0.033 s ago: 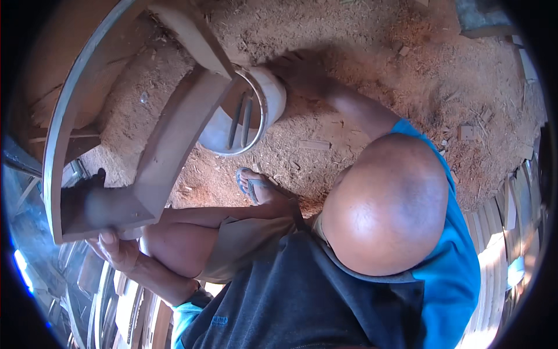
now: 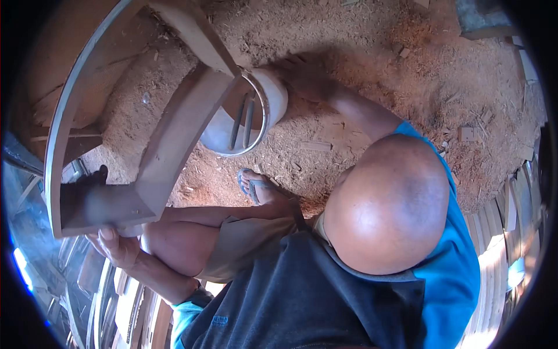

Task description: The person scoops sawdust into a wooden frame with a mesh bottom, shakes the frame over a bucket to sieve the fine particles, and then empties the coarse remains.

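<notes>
My left hand [image 2: 119, 249] is closed on the lower end of a wooden frame [image 2: 180, 136], with the thumb pressed at its edge. This frame is made of angled boards and a long curved piece with a pale edge. It rises toward the upper left. Past its top corner, my right hand [image 2: 305, 74] is low over the sawdust, beside a white bucket [image 2: 276, 99]. That hand is dark and blurred, so its grip and any contact are unclear. Two slim rods [image 2: 248, 122] show inside the bucket's round mouth, which the frame partly covers.
Sawdust and chips cover the ground [image 2: 360, 46]. A small flat wood piece [image 2: 315, 145] lies near the bucket, and a squarish block [image 2: 467, 134] is farther right. Wood strips are stacked along the right [image 2: 511, 203] and lower left [image 2: 131, 308]. My sandalled foot [image 2: 256, 183] is below the bucket.
The lower end of the wooden frame sits very slightly higher. Otherwise the scene looks the same.
</notes>
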`<state>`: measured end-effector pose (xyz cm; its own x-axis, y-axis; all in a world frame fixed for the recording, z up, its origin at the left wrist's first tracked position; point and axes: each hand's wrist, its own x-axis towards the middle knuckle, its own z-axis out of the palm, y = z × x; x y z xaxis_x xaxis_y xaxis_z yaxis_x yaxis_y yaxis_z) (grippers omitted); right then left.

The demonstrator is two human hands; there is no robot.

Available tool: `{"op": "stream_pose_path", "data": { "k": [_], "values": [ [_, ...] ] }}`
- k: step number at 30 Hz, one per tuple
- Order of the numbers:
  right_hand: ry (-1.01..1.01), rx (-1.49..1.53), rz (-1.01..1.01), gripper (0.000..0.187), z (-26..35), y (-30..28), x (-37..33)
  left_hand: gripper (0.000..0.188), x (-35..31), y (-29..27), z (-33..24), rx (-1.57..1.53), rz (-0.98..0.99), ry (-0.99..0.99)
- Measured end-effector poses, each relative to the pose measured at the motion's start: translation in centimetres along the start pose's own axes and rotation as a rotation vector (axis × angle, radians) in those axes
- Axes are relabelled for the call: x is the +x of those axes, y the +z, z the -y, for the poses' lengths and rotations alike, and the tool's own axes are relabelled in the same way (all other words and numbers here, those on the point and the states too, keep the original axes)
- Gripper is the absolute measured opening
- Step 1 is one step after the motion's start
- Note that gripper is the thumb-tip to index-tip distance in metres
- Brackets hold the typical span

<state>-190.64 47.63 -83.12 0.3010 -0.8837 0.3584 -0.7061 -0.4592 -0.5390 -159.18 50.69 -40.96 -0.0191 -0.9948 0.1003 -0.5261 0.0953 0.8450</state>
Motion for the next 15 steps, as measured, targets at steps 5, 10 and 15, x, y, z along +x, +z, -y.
{"op": "stream_pose_path", "data": {
  "k": [5,10,15],
  "values": [
    [0.104,0.033,0.552,0.044,0.6,-5.3,-3.7,0.056,0.4,-1.0,1.0,-0.064,-0.027,-0.022],
    [0.172,-0.339,0.639,0.041,-1.0,-9.6,-4.2,0.056,-1.4,-2.5,0.0,-0.024,-0.009,-0.1],
    [0.094,-0.265,0.075,0.047,-5.1,-3.7,0.8,0.059,-1.6,-1.6,0.0,-0.035,-0.013,-0.069]
  ]
}}
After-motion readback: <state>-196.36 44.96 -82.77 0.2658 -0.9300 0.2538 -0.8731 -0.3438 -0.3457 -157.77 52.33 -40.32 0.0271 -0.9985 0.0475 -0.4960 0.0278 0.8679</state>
